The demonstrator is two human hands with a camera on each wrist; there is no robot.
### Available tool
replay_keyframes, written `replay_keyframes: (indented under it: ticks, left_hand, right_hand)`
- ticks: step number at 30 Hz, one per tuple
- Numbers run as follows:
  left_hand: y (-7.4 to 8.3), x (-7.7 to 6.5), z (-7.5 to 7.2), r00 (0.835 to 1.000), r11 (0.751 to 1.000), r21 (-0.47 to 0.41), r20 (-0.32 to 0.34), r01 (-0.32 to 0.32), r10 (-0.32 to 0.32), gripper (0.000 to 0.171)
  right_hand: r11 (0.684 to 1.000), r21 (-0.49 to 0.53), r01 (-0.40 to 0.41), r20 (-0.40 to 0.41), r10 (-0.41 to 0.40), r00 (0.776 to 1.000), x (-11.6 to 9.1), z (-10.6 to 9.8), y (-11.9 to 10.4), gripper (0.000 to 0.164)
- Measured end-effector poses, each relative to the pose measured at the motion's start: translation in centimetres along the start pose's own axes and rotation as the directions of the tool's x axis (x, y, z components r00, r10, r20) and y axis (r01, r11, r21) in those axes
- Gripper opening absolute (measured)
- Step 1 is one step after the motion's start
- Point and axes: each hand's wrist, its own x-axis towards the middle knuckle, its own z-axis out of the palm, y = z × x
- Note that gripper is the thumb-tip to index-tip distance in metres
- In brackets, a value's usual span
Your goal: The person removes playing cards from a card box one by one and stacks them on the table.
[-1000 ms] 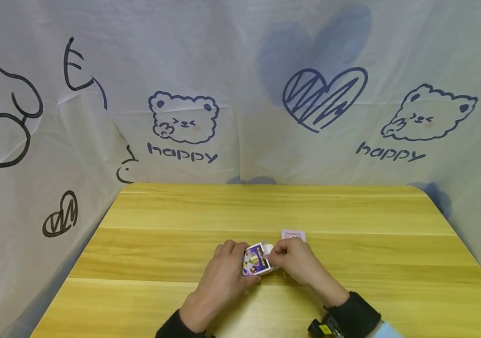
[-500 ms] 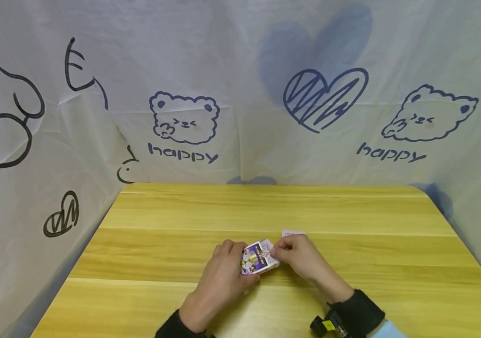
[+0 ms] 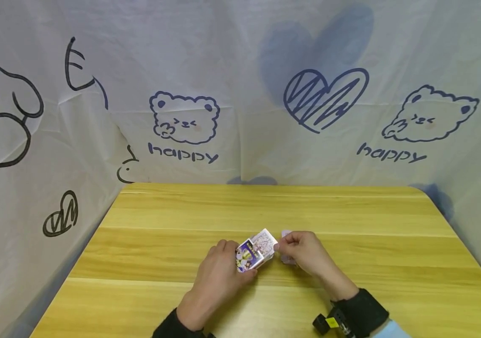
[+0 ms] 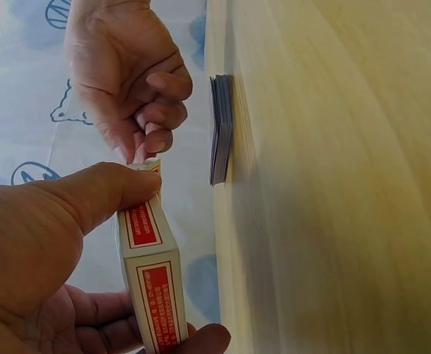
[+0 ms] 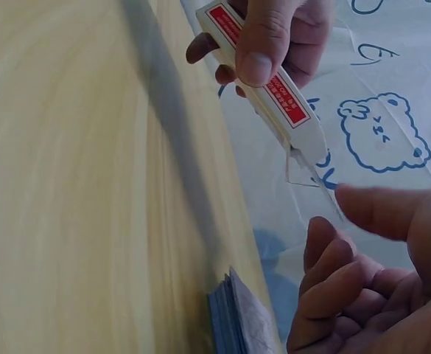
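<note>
My left hand [image 3: 219,272] grips a small playing card box [image 3: 247,256], purple and white on top with red panels along its sides. A patterned playing card [image 3: 265,241] sticks out of the box's end facing right. With thumb and fingertip, my right hand [image 3: 306,253] pinches the edge of that card. Whether more than one card is pinched cannot be told. Below the right hand, a stack of cards [image 4: 221,129] lies on the table, apart from the box. The head view has most of this stack hidden behind the right hand.
The wooden table [image 3: 173,211] spreads out around both hands. White cloth walls [image 3: 257,141] with drawn bears and hearts stand behind it and at both sides. A small black device [image 3: 329,324] is strapped on the right wrist.
The patterned card has come further out of the box. My left hand and the box have shifted slightly left, while my right hand has moved a little to the right.
</note>
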Motion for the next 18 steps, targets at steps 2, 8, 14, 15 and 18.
replay_keyframes:
  ticks: [2, 8, 14, 15, 18]
  left_hand:
    - [0.0, 0.1, 0.0, 1.000, 1.000, -0.001, 0.010, 0.010, -0.010, 0.069]
    - [0.0, 0.1, -0.1, 0.999, 1.000, -0.011, 0.030, 0.018, -0.018, 0.070]
    - [0.0, 0.1, -0.1, 0.999, 0.999, -0.015, 0.029, 0.029, -0.029, 0.069]
    - [0.0, 0.1, -0.1, 0.999, 0.999, -0.014, 0.029, 0.033, -0.033, 0.069]
    - [0.0, 0.1, -0.2, 0.999, 0.999, -0.012, 0.035, 0.042, -0.042, 0.070]
  right_hand:
    - [1.000, 0.013, -0.017, -0.005, 0.017, 1.000, 0.0, 0.1, 0.0, 0.016]
    - [0.996, 0.085, -0.031, -0.055, 0.035, 0.998, 0.0, 0.6, 0.1, 0.013]
    - [0.992, 0.128, -0.020, -0.162, 0.041, 0.986, 0.0, 0.5, 0.0, 0.012]
    - [0.991, 0.133, -0.018, -0.183, 0.043, 0.982, 0.1, 0.3, -0.1, 0.013]
    - [0.990, 0.144, -0.010, -0.229, 0.043, 0.972, 0.2, -0.7, -0.4, 0.017]
